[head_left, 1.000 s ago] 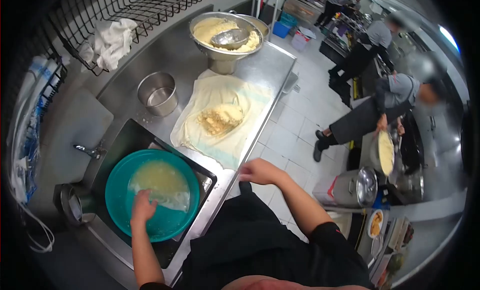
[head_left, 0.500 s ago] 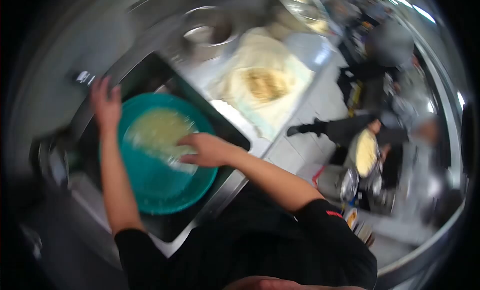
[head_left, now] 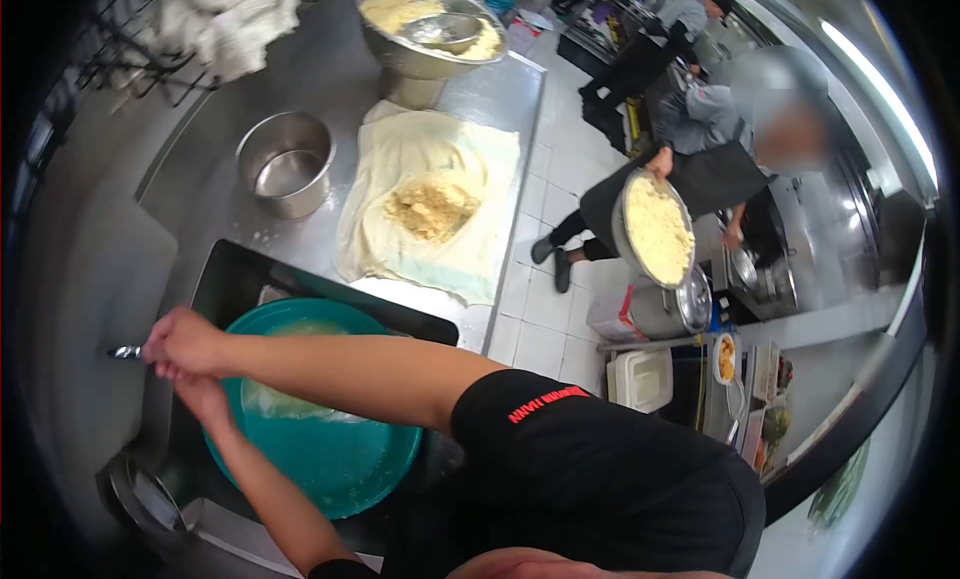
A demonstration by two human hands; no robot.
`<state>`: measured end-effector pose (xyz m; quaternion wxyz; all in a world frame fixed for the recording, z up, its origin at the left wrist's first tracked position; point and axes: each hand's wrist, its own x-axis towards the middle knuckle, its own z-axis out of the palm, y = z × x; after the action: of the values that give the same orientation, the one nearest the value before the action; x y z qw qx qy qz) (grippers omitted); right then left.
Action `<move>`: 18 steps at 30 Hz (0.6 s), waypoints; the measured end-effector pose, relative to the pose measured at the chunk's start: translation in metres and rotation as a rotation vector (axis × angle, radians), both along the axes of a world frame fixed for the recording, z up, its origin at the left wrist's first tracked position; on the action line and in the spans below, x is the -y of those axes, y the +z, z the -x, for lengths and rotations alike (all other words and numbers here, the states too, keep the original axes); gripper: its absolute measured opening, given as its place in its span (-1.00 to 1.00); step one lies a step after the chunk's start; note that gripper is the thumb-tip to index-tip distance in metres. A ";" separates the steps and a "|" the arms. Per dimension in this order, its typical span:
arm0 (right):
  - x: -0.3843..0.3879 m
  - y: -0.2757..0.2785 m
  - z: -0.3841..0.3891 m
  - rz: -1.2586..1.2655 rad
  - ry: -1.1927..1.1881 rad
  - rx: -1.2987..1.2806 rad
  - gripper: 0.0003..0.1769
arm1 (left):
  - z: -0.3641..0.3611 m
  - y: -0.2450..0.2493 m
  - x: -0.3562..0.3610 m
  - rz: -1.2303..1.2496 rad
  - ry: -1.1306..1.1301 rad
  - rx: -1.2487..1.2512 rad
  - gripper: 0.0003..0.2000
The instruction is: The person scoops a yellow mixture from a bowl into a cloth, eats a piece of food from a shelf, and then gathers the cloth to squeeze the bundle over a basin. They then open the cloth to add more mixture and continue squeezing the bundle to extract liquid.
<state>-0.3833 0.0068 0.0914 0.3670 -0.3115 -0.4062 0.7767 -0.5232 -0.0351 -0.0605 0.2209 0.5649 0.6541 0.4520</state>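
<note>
My right hand [head_left: 187, 343] reaches across to the left wall, fingers curled, right beside a metal tap [head_left: 124, 353]. Just beneath it is my left hand [head_left: 200, 393], close against the right one, its fingers mostly hidden. Whether either hand grips anything, I cannot make out. Below my forearms a teal basin [head_left: 330, 459] of water sits in the sink [head_left: 225, 269]. Something pale and yellowish lies in the water, partly covered by my right forearm.
A steel pot [head_left: 287, 164] and a cloth [head_left: 385, 144] bearing crumbly yellowish food stand on the steel counter. Behind them is a steel bowl [head_left: 375, 44] of yellow food. On the right, a person [head_left: 700, 119] holds another bowl [head_left: 625, 249]. A wire rack [head_left: 100, 49] hangs upper left.
My right hand has left the basin and crossed left to the tap. Both hands have come together there. The view has shifted, and the co-worker's bowl appears higher and further left.
</note>
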 end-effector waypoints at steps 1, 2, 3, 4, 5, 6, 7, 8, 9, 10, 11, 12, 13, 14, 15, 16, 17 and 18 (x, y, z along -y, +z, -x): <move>0.002 0.006 0.003 -0.018 -0.060 -0.086 -0.89 | 0.004 0.010 0.004 -0.011 0.005 0.285 -0.77; -0.005 -0.009 0.016 -0.138 -0.127 -0.046 -0.89 | 0.008 0.013 0.004 -0.007 -0.021 0.337 -0.77; -0.011 -0.017 0.024 -0.154 -0.092 -0.013 -0.89 | 0.000 0.034 0.005 -0.042 -0.030 0.393 -0.76; -0.016 -0.018 0.027 -0.168 -0.054 0.011 -0.88 | -0.006 0.052 0.008 -0.075 -0.035 0.439 -0.76; -0.018 -0.008 0.019 -0.170 -0.074 0.002 -0.88 | -0.005 0.051 0.005 -0.072 -0.055 0.429 -0.76; -0.017 0.005 0.010 -0.227 0.011 0.176 -0.86 | 0.001 0.045 -0.001 -0.040 0.098 0.485 -0.75; -0.017 0.016 0.004 -0.286 0.100 0.351 -0.81 | 0.011 0.038 -0.006 -0.013 0.257 0.541 -0.74; -0.014 0.015 0.003 -0.292 0.097 0.340 -0.81 | 0.038 0.012 -0.015 -0.020 0.255 0.529 -0.74; -0.008 0.000 0.000 -0.497 0.109 0.667 -0.81 | 0.072 -0.029 -0.030 0.091 0.250 0.731 -0.68; -0.002 -0.016 -0.007 -0.692 0.108 1.000 -0.79 | 0.087 -0.048 -0.041 0.211 0.233 0.930 -0.61; 0.009 -0.031 -0.024 -0.665 0.195 1.064 -0.76 | 0.046 0.007 -0.039 0.376 0.353 0.957 -0.58; 0.024 -0.050 -0.043 -0.639 0.287 1.127 -0.72 | 0.068 -0.008 -0.059 0.381 0.333 0.953 -0.58; 0.039 -0.074 -0.056 -0.574 0.420 1.264 -0.73 | 0.106 -0.027 -0.084 0.497 0.155 1.069 -0.60; 0.042 -0.154 -0.050 -0.594 0.623 1.279 -0.67 | 0.124 -0.037 -0.101 0.607 -0.025 1.183 -0.61; 0.071 -0.149 -0.094 -0.478 0.696 1.310 -0.68 | 0.109 -0.014 -0.116 0.636 0.297 1.089 -0.64; 0.100 -0.152 -0.130 -0.464 0.725 1.312 -0.65 | 0.100 -0.004 -0.118 0.632 0.294 1.092 -0.64; 0.120 -0.172 -0.154 -0.441 0.841 1.309 -0.62 | 0.093 0.005 -0.112 0.661 0.327 1.071 -0.63; 0.144 -0.198 -0.174 -0.417 0.821 1.284 -0.61 | 0.088 0.015 -0.108 0.688 0.355 1.043 -0.61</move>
<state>-0.2089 -0.1369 -0.1062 -0.2045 -0.4490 -0.7583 0.4262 -0.6110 0.0728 -0.0460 0.5999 0.0515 0.6516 0.4614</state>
